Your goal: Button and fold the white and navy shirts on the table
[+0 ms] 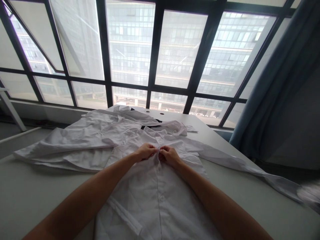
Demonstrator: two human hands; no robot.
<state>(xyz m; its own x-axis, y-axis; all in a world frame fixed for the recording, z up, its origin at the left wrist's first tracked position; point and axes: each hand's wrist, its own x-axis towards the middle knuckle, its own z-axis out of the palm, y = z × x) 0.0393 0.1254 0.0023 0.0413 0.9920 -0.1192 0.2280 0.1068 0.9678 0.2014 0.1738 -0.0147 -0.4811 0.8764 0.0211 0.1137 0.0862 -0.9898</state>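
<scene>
Shirt [147, 190], white, softly creased, seemingly buttoned lower down

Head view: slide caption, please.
Left hand and right hand pinch the front placket of a white shirt on a table.

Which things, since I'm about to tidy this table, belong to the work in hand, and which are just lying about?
In hand:
white shirt, pinched at its front by left hand and right hand
white table beneath it

Apparently just lying about:
other white clothing, behind and left
dark item beyond the collar, unclear what
</scene>
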